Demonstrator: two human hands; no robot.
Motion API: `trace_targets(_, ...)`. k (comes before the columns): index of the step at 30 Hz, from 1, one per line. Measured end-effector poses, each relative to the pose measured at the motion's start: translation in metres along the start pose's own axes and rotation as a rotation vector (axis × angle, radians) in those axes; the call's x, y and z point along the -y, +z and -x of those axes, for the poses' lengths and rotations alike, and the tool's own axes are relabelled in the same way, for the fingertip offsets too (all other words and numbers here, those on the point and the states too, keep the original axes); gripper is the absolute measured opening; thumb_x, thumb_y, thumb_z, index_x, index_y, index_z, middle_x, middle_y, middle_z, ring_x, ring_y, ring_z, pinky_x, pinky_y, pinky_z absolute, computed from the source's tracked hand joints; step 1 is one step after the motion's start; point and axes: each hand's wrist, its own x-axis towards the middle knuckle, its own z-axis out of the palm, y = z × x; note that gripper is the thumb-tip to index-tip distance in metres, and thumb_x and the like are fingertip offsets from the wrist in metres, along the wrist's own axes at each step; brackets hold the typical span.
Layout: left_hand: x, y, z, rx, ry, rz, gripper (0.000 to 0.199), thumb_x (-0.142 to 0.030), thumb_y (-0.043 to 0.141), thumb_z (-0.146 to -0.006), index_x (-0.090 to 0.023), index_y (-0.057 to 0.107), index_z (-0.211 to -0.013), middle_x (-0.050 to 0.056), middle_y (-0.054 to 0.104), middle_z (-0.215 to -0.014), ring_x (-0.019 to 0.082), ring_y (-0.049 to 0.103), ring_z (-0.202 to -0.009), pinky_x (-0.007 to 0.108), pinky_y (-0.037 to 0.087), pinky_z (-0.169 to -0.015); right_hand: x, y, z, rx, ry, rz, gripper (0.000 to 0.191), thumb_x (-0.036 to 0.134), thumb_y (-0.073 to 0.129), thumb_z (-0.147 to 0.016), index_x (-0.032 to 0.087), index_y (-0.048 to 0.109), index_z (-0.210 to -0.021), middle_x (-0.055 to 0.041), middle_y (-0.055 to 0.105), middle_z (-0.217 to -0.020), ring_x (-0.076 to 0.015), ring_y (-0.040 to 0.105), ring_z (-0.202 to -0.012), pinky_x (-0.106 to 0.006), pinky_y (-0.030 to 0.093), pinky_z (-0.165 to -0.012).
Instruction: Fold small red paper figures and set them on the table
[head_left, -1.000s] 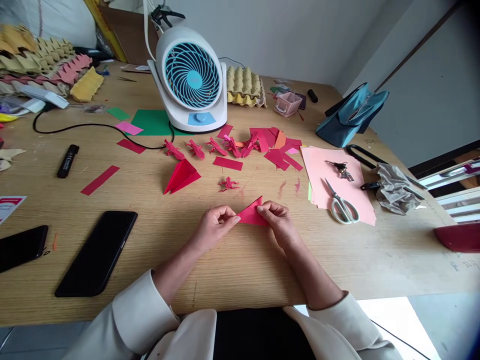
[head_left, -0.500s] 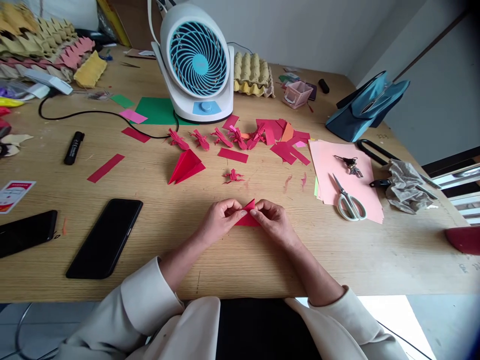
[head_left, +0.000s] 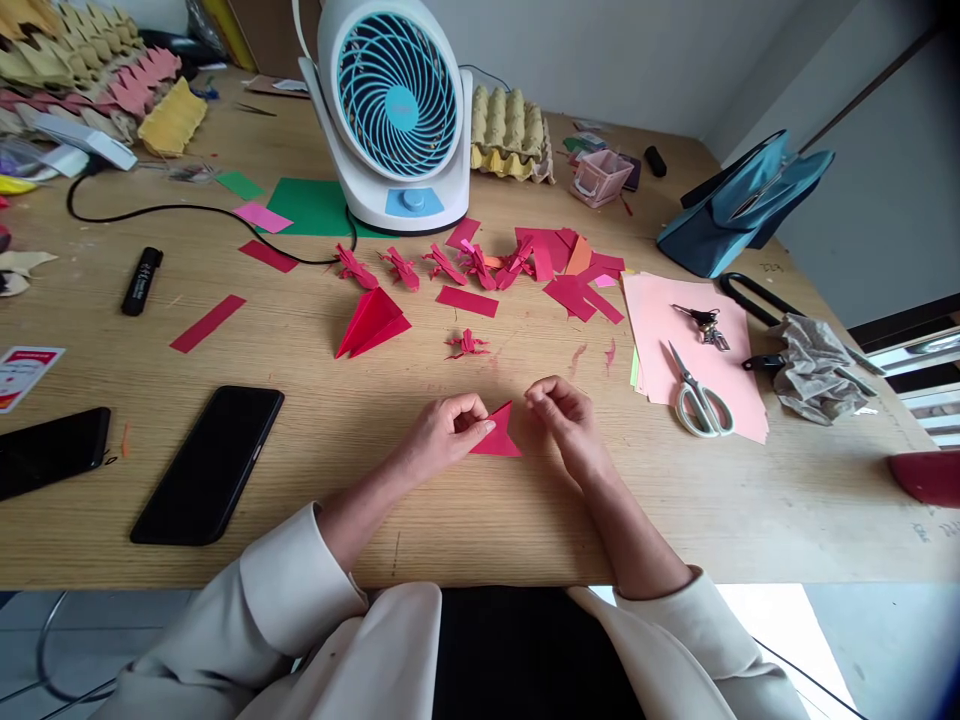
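Observation:
Between the thumb and fingers of my left hand (head_left: 448, 432) is a small folded red paper (head_left: 498, 436), its pointed corner sticking up to the right. My right hand (head_left: 564, 418) is just right of the paper and apart from it, thumb and forefinger pressed together; whether anything small is between them cannot be made out. Beyond the hands lies a small folded red figure (head_left: 467, 344). A larger folded red paper (head_left: 373, 322) rests farther left, and several red folded figures (head_left: 402, 268) form a row behind it.
A white fan (head_left: 400, 110) stands at the back. Two black phones, one nearer (head_left: 208, 465), lie on the left. White-handled scissors (head_left: 702, 404) and keys rest on pink sheets (head_left: 652, 330) at the right. A blue bag (head_left: 724, 215) stands behind them, and red scraps (head_left: 570, 295) lie mid-table.
My right hand has let go of the red paper and moved a little to the right. My left hand keeps its hold, and more of the paper shows. The view has shifted slightly.

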Motion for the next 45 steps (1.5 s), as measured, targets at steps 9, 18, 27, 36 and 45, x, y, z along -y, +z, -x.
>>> trace_targets(9,-0.001,0.002,0.000,0.039,0.055,-0.004,0.018,-0.020,0.057,-0.080,-0.017,0.050,-0.064,-0.007,0.044,-0.057,0.007,0.039,-0.053,0.020,0.031,-0.054,-0.006,-0.003,-0.002,-0.025,0.012,-0.022,0.033,0.048,0.071,-0.081,0.021,0.057,-0.071,0.0030,0.050,-0.062,-0.0114,0.042,-0.058,-0.026,0.035,-0.057)
trace_targets(18,0.002,0.003,0.001,0.019,0.094,-0.027,0.012,-0.016,0.056,-0.081,-0.016,0.056,-0.069,-0.005,0.050,-0.063,0.008,0.042,-0.059,0.021,0.033,-0.058,0.002,0.011,0.008,0.218,-0.017,0.269,0.031,0.046,0.068,-0.084,0.018,0.058,-0.073,0.0021,0.051,-0.062,-0.0112,0.043,-0.057,-0.026,0.034,-0.055)
trace_targets(27,0.001,-0.001,-0.001,0.042,0.076,0.000,0.016,-0.023,0.056,-0.086,-0.016,0.059,-0.072,-0.005,0.049,-0.064,0.008,0.041,-0.060,0.022,0.033,-0.058,0.001,0.005,0.005,0.218,-0.017,0.248,0.040,0.052,0.056,-0.091,0.019,0.055,-0.068,0.0014,0.048,-0.062,-0.0119,0.042,-0.059,-0.026,0.033,-0.057)
trace_targets(36,0.010,-0.009,-0.006,-0.027,-0.021,0.130,0.025,-0.038,0.059,-0.086,-0.016,0.057,-0.072,-0.005,0.048,-0.057,0.008,0.041,-0.052,0.021,0.032,-0.051,-0.002,-0.002,0.002,0.103,0.046,0.131,0.039,0.056,0.066,-0.084,0.019,0.058,-0.074,0.0012,0.053,-0.064,-0.0122,0.044,-0.059,-0.025,0.035,-0.056)
trace_targets(45,0.009,-0.009,-0.006,-0.048,-0.060,0.172,0.026,-0.040,0.065,-0.083,-0.016,0.060,-0.073,-0.005,0.048,-0.057,0.007,0.040,-0.051,0.021,0.032,-0.049,-0.002,-0.001,0.003,0.233,0.116,0.135,0.039,0.052,0.072,-0.080,0.017,0.059,-0.069,0.0035,0.047,-0.057,-0.0091,0.036,-0.052,-0.025,0.026,-0.049)
